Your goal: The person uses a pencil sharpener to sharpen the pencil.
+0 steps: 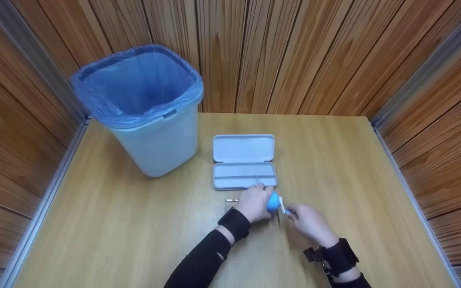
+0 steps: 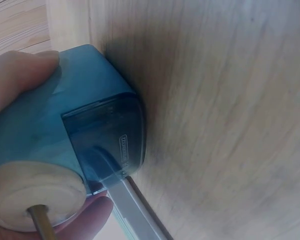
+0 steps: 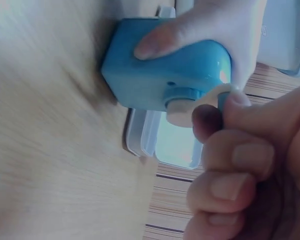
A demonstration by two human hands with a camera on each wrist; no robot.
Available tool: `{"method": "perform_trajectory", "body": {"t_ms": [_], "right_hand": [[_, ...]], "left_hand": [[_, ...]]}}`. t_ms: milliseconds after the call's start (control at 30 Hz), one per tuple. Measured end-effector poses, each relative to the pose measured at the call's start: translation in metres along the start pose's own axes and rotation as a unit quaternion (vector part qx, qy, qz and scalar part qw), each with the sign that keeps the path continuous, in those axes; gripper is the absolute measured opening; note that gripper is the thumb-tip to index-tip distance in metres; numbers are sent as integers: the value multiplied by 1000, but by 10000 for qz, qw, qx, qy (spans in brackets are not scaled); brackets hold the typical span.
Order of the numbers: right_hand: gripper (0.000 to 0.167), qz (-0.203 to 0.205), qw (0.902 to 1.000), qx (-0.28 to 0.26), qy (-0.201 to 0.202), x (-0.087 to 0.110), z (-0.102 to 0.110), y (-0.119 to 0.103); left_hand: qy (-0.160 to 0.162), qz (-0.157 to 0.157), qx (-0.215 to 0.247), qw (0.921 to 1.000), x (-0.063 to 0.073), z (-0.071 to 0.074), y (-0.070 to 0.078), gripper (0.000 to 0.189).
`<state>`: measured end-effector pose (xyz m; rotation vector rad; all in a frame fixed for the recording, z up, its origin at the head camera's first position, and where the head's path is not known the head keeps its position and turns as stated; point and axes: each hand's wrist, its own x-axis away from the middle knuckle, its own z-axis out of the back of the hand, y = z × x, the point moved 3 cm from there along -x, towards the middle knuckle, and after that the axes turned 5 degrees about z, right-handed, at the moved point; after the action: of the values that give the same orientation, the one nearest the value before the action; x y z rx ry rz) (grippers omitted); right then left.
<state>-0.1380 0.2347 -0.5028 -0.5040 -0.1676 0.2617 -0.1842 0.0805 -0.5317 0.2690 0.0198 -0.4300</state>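
A blue hand-crank pencil sharpener (image 1: 273,202) stands on the table, gripped over its top by my left hand (image 1: 254,203). In the left wrist view, the thumb lies along one side of the sharpener (image 2: 87,75), and a pencil (image 2: 42,223) sticks out of its round white inlet (image 2: 20,192). The head view shows the pencil's end (image 1: 231,200) left of that hand. My right hand (image 1: 308,223) pinches the crank knob between thumb and forefinger. A white crank arm (image 3: 212,96) links the knob to the sharpener in the right wrist view.
Just behind the sharpener lies a pale pencil case (image 1: 243,149), its lid folded back and its divided tray showing. A bin (image 1: 162,144) lined with a blue bag (image 1: 138,80) stands at the back left. Wood-panelled walls (image 1: 218,60) enclose the table (image 1: 354,168).
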Motion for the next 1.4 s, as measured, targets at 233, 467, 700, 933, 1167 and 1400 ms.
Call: {"method": "perform_trajectory", "body": {"t_ms": [233, 467, 700, 933, 1167, 1400], "right_hand": [[8, -21, 10000, 38, 66, -7, 6, 0], [8, -40, 9999, 18, 140, -16, 11, 0], [10, -16, 9998, -14, 199, -31, 15, 1], [10, 78, 9998, -21, 203, -47, 17, 4], [10, 131, 9997, 76, 198, -57, 17, 8], [11, -136, 9999, -9, -42, -65, 14, 12]], "left_hand": [[-108, -23, 57, 9999, -2, 0, -1, 64], [-215, 72, 52, 9997, -2, 2, -2, 64], [-166, 48, 95, 9998, -2, 2, -3, 62], [-42, 38, 17, 10000, -1, 1, -2, 63], [16, 35, -41, 10000, -1, 0, 1, 66], [-12, 42, -58, 10000, 0, 1, 1, 67]]}}
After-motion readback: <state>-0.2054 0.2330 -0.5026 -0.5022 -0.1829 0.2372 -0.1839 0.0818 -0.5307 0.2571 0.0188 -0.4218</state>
